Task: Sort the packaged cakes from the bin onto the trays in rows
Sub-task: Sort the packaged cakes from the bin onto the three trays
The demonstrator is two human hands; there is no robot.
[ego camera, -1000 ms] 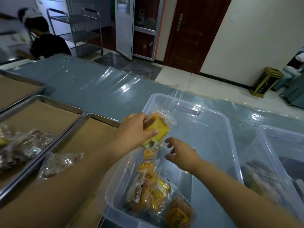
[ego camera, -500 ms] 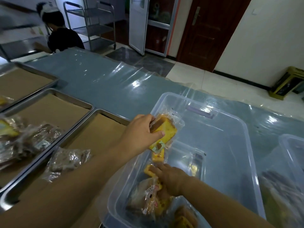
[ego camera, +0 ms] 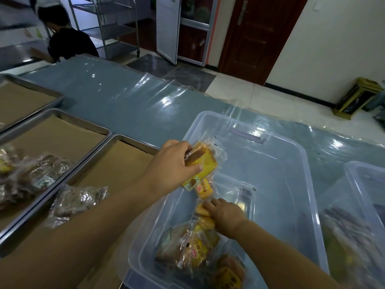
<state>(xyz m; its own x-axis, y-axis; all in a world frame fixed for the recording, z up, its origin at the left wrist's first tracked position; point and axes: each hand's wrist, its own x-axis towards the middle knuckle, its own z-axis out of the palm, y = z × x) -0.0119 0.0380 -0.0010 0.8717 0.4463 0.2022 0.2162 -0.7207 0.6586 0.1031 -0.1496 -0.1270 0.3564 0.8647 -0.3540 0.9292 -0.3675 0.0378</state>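
Observation:
My left hand grips a yellow packaged cake above the left rim of the clear plastic bin. Down inside the bin, my right hand closes its fingers on another wrapped cake. Several more yellow and brown packaged cakes lie piled in the bin's near end. Left of the bin sits a paper-lined metal tray with one wrapped brown cake on its near side. The tray beyond it holds several wrapped cakes.
A third lined tray lies at the far left. A second clear bin with packets stands at the right. The blue table is covered in clear film. A person in black bends over at the far left by a steel trolley.
My right hand dropped from above the bin into the pile and took hold of a cake. My left hand kept its cake near the bin's left rim.

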